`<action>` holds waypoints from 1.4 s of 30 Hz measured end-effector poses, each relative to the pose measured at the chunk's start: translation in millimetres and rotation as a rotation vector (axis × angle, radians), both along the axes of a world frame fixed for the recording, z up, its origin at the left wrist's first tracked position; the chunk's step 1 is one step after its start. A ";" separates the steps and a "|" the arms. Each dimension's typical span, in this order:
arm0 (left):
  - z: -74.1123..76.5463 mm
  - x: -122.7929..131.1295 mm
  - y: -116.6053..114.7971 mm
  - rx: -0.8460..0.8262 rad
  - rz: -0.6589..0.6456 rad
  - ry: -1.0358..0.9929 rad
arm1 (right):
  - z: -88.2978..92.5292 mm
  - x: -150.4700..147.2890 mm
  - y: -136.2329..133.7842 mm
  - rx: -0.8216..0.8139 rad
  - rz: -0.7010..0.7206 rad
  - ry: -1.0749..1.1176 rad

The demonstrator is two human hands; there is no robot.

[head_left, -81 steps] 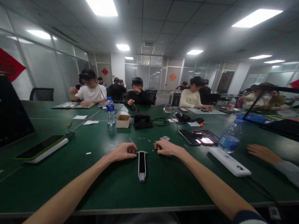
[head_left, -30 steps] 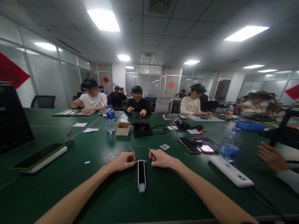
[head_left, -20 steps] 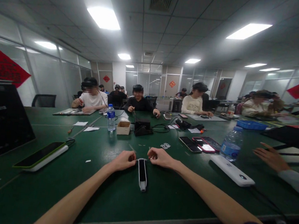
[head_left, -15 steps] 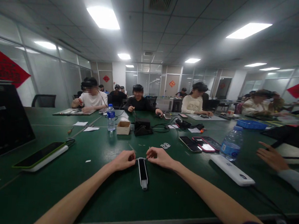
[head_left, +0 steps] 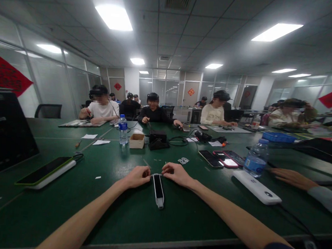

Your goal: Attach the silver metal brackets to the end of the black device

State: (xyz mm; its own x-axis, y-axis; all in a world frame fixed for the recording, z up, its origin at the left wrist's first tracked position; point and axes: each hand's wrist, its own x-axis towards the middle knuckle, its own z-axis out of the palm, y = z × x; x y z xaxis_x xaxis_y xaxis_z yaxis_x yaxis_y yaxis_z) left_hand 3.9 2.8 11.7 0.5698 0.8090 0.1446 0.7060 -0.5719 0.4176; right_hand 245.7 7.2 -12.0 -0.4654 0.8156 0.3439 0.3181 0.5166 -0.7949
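The left hand (head_left: 134,177) and the right hand (head_left: 176,174) meet at the top end of one slim black-and-white handheld device (head_left: 158,190), which lies lengthwise on the green surface (head_left: 123,217) just below the grip. Both hands are curled with their fingers pressed together, pinching toward each other. Whatever lies between the fingertips is too fine to make out. Just beyond the grip lie a few tiny metal bits (head_left: 165,163), with one small perforated metal strip (head_left: 183,161) a little further right. To the right of the grip are three phones (head_left: 210,159), one in a pink case, then one white power bank (head_left: 256,189) and one water bottle (head_left: 256,160). Further right, a co-worker's hand (head_left: 290,178) in a grey sleeve rests on the surface. Left of the grip lies one green-edged phone (head_left: 44,171), and a dark tilted screen (head_left: 2,133) is cut off by the frame edge. Well beyond the grip stand a second water bottle (head_left: 123,130), one cardboard box (head_left: 136,141) and one black cabled unit (head_left: 157,140). Four seated people (head_left: 152,111) work along the surface in a glass-walled office, with others behind them too small to count.
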 end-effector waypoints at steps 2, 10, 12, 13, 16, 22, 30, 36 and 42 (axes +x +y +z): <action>0.3 0.5 -0.4 -0.001 0.000 -0.001 | -0.3 0.7 1.1 -0.013 0.016 0.015; -5.7 -0.9 4.3 0.020 -0.013 -0.021 | -3.6 0.9 3.0 -0.069 0.044 0.088; -6.8 -1.5 5.5 0.022 -0.022 -0.025 | -5.2 0.7 3.9 -0.075 0.039 0.098; -7.3 -1.7 5.9 0.023 -0.025 -0.028 | -6.1 0.6 4.4 -0.081 0.034 0.101; -7.6 -1.7 6.2 0.019 -0.024 -0.031 | -8.0 0.2 4.9 -0.103 0.020 0.102; -3.1 -0.3 2.6 0.002 -0.014 -0.017 | -3.1 -1.2 -1.1 -0.125 -0.004 0.093; -5.1 -1.6 4.5 -0.008 -0.028 -0.032 | -0.7 -0.7 -2.6 -0.134 0.020 0.110; -9.2 -1.8 7.3 0.003 -0.032 -0.039 | -2.1 -6.4 -4.4 -0.108 -0.006 0.136; -5.5 0.2 4.6 -0.006 -0.020 -0.040 | -1.1 -8.9 -6.4 -0.027 0.014 0.108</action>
State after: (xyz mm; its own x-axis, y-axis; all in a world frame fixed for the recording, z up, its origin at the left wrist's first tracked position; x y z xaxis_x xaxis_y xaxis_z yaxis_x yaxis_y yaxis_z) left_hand 4.0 7.3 6.2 0.5795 0.7985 0.1630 0.6773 -0.5832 0.4485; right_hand 236.7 0.7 -13.1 -0.4382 0.8189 0.3706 0.2229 0.4984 -0.8378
